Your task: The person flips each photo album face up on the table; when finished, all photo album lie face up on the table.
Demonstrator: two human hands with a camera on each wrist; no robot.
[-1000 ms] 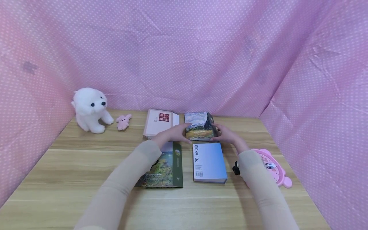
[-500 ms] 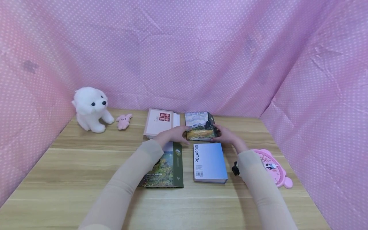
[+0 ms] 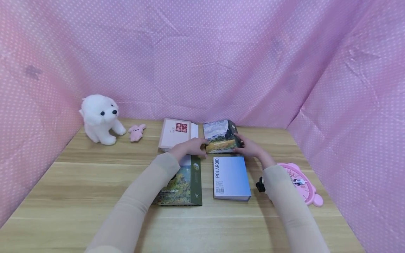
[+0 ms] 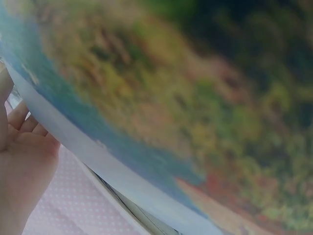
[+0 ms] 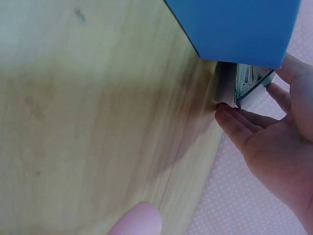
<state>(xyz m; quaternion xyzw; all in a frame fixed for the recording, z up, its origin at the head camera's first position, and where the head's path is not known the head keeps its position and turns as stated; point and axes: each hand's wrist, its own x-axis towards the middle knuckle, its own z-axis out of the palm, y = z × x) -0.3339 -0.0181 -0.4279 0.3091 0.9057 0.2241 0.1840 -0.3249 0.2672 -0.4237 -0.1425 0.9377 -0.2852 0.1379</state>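
Note:
A small photo album (image 3: 219, 135) with a landscape painting on its cover lies at the back, slightly turned. My right hand (image 3: 249, 147) grips its dark spine edge; in the right wrist view the fingers (image 5: 242, 125) reach that edge beyond the blue album. My left hand (image 3: 193, 147) is at its left edge, fingertips against the side and thumb apart, the hand spread. In front lies a blue POLAROID album (image 3: 232, 179). Under the left forearm is a green photo album (image 3: 186, 186), partly hidden; its painted cover (image 4: 171, 107) fills most of the left wrist view.
A pale album (image 3: 172, 135) with red characters lies behind my left hand. A white plush dog (image 3: 101, 119) and a small pink plush (image 3: 136, 133) are at the back left. A pink clock (image 3: 303, 186) lies partly under the right forearm. Pink dotted cloth (image 3: 196, 63) surrounds the table.
The landscape album has turned slightly, its right side shifting back and up. My right hand has moved with it, while the left fingers have drawn slightly away from its cover.

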